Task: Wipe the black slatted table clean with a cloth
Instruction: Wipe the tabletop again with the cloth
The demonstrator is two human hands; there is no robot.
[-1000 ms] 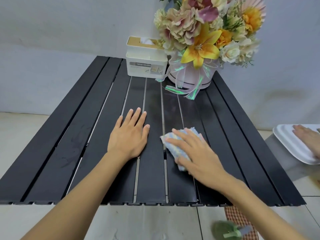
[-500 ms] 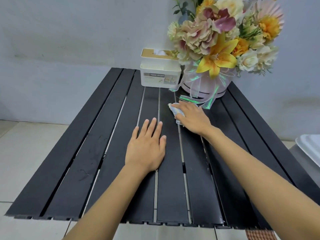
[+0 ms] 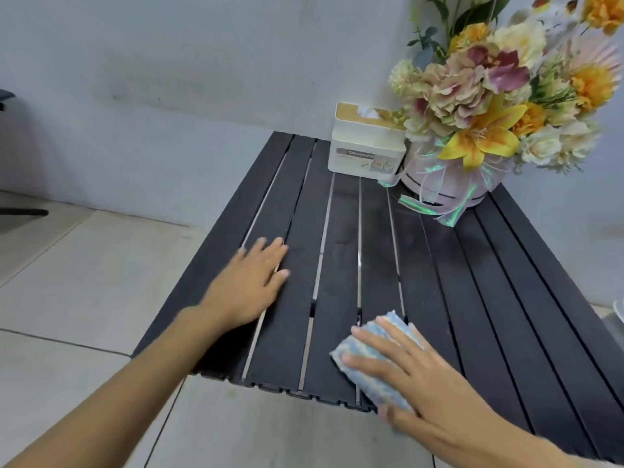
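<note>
The black slatted table fills the middle of the head view, its near edge low in the frame. A folded blue and white cloth lies on the slats near that front edge. My right hand presses flat on the cloth with straight, spread fingers. My left hand rests palm down on the left slats, blurred, holding nothing.
A white tissue holder stands at the far end of the table. Beside it on the right is a pink box of artificial flowers with trailing ribbon. Tiled floor lies to the left and in front; a wall stands behind.
My right hand has dragged the cloth from the far end near the flower box back to the table's front edge. My left hand has slid left across the slats.
</note>
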